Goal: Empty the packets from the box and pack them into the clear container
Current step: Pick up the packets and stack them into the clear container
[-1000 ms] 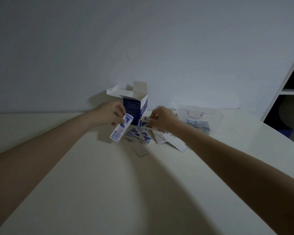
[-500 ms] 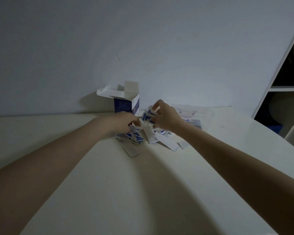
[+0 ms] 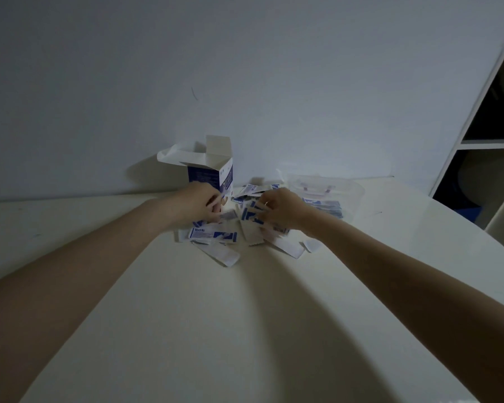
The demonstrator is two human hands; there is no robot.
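Both hands have dropped onto the packets (image 3: 216,234) heaped on the table (image 3: 186,330) since a second ago, when my left hand (image 3: 200,200) held one aloft; now its grip curls into the heap's left side, while my right hand (image 3: 277,206) pinches several packets. From that right grip, the clear container (image 3: 352,190), already holding some packets, sits just beyond and to the right, nearest that hand. Behind the left hand stands the opened box (image 3: 213,170), clear of the path.

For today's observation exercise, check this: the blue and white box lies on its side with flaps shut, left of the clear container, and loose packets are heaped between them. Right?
Not quite. The head view shows the box standing upright with its top flaps open. It is left of the clear container, with loose packets heaped between them.
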